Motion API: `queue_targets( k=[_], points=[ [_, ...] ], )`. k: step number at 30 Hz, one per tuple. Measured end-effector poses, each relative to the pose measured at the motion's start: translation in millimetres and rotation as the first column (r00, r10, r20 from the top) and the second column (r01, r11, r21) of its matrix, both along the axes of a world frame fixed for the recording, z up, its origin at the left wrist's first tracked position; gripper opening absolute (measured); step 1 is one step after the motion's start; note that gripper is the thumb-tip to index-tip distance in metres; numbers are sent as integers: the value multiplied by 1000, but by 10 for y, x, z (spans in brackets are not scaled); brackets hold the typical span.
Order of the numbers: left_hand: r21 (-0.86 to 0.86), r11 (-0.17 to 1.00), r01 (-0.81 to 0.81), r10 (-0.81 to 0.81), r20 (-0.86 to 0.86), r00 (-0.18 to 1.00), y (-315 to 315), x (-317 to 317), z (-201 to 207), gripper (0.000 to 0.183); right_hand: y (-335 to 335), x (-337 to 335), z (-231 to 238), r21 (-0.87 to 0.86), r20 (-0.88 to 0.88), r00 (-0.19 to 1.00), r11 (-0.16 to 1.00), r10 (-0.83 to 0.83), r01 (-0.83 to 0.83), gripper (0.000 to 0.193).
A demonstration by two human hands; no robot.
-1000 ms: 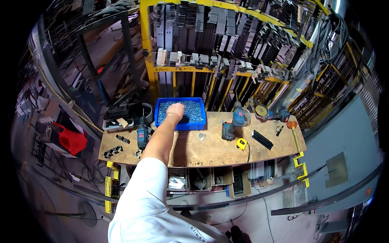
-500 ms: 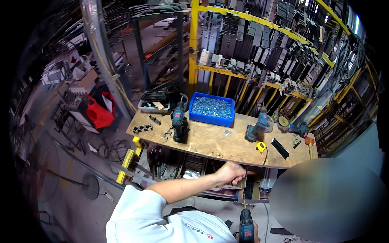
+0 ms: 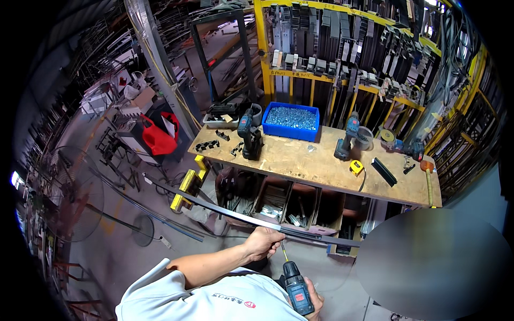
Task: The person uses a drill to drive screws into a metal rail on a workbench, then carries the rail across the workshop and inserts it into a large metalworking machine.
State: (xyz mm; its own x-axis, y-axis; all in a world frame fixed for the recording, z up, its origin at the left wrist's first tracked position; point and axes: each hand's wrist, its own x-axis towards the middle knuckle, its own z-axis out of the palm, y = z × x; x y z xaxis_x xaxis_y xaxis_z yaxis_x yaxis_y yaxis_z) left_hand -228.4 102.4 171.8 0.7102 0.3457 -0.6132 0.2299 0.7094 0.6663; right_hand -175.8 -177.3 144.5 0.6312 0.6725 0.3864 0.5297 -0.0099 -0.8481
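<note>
My right hand [image 3: 314,300] is wrapped round a dark blue and black cordless drill [image 3: 296,289] at the bottom of the view. Its long bit, yellowish near the chuck, points up and away toward my left fingertips. My left hand [image 3: 262,244] is closed in a pinch at the near edge of a long metal profile [image 3: 251,219], right by the bit's tip. Anything between those fingertips is too small to make out. The profile runs across in front of me, light on the left and dark on the right.
Beyond the profile, a wooden bench [image 3: 300,166] carries a blue bin of screws [image 3: 290,122], two more drills, a yellow tape measure [image 3: 356,168], an angle grinder [image 3: 401,146] and a hammer [image 3: 426,176]. Boxes [image 3: 300,206] sit underneath. A fan [image 3: 69,187] stands at left.
My left hand has come down and nearer to me, from before the bench edge to the profile. The drill has risen and shifted left, its bit meeting my left fingertips. My view has shifted.
</note>
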Motion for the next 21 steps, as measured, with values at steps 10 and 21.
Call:
queue_targets(
  k=[10,21],
  points=[
    [-56,997,48,-51,-56,997,-252,177,-13,18,-364,-27,184,-84,14,998,995,-60,61,60],
    [-383,909,162,-228,-134,964,-108,436,-259,18,-193,64,615,-327,-48,999,945,-8,-8,64]
  ],
)
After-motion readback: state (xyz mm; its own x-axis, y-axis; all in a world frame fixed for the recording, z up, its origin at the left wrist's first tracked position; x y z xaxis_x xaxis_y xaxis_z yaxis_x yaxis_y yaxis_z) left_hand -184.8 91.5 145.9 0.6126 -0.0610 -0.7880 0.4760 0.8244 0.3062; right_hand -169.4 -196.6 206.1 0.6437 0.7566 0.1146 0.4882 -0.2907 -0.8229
